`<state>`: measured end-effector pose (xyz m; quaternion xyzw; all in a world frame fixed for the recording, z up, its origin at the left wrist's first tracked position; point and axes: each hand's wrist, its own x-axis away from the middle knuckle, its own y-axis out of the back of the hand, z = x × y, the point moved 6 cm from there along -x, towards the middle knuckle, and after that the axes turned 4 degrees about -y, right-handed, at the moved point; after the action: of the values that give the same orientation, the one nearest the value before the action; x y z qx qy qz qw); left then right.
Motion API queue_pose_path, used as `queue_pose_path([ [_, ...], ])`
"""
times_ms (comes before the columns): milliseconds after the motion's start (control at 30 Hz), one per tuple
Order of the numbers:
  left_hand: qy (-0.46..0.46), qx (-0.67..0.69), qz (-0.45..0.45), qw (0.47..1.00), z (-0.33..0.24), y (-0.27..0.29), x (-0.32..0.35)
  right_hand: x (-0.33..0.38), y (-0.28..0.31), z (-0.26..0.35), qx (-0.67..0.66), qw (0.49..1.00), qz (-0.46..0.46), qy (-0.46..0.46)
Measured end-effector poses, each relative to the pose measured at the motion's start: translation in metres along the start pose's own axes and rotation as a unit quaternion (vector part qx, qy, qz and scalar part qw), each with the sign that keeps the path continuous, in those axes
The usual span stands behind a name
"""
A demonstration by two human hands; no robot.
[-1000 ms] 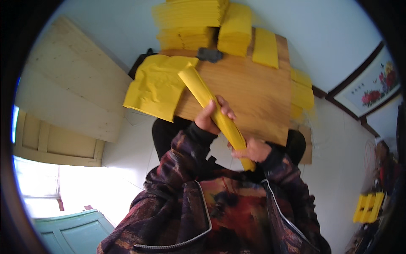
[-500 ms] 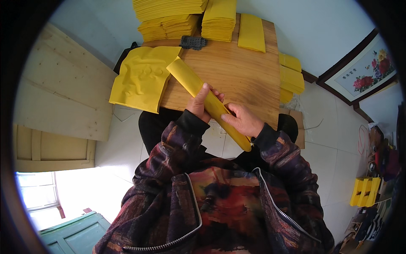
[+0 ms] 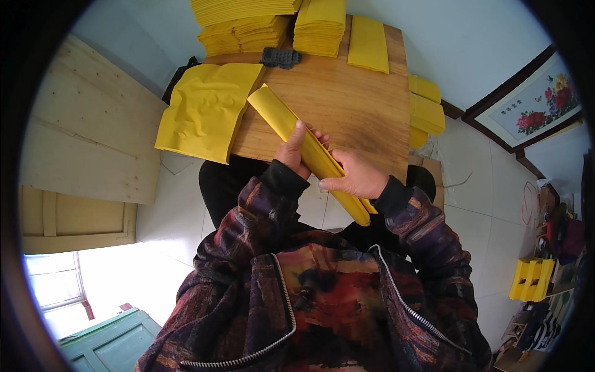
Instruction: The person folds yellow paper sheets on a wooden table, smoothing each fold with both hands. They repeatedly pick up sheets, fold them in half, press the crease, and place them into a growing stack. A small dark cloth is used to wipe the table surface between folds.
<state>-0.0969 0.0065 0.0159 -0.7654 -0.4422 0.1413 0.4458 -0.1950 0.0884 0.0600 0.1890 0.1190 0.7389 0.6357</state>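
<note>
A long strip of folded yellow paper [image 3: 277, 111] slants across my lap, its upper end over the near part of the wooden table [image 3: 347, 99]. My left hand [image 3: 294, 150] grips it around the middle, thumb on top and fingers behind. Lower down, my right hand [image 3: 362, 175] is closed on its right edge, thumb lying across the upper face. The layers stand a little apart at the lower right end. Left of the strip, a wide, wrinkled yellow paper piece [image 3: 207, 111] lies at the table's left edge, overhanging it.
Stacks of folded yellow paper [image 3: 319, 31] stand at the back, with a single flat piece [image 3: 368, 46] beside them. A dark grey textured object [image 3: 281, 57] lies in front. More yellow bundles [image 3: 426, 110] sit past the table's right edge. A framed flower picture [image 3: 533, 102] leans at right.
My right thumb has slid left and down across the strip. The layers at its lower end are further apart. My left hand keeps its grip, and the whole view has shifted slightly.
</note>
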Motion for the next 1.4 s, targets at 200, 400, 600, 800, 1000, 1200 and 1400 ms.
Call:
queue_pose_path([
  [200, -0.007, -0.005, -0.014, 1.0, 0.001, 0.002, 0.0, -0.004, -0.002, -0.008, -0.015, 1.0, -0.009, -0.018],
  [400, -0.007, -0.006, -0.001, 1.0, 0.003, 0.0, 0.0, -0.006, 0.005, -0.014, 0.035, 0.998, -0.023, -0.036],
  [600, 0.021, 0.047, 0.019, 0.999, 0.014, 0.002, -0.006, -0.012, 0.015, -0.014, 0.047, 0.997, -0.031, -0.049],
  [800, 0.041, 0.094, 0.05, 0.993, 0.035, -0.005, -0.022, -0.02, 0.052, -0.012, 0.201, 0.976, -0.029, -0.079],
  [1000, 0.139, 0.01, 0.059, 0.989, 0.04, 0.01, -0.011, -0.054, 0.11, -0.028, 0.439, 0.897, -0.013, -0.042],
  [1200, 0.241, -0.178, 0.027, 0.954, 0.019, 0.059, 0.043, -0.109, 0.147, -0.068, 0.495, 0.865, -0.016, -0.086],
  [1400, -0.03, -0.494, 0.123, 0.86, -0.001, 0.021, 0.063, -0.152, 0.16, -0.081, 0.521, 0.851, -0.039, -0.053],
])
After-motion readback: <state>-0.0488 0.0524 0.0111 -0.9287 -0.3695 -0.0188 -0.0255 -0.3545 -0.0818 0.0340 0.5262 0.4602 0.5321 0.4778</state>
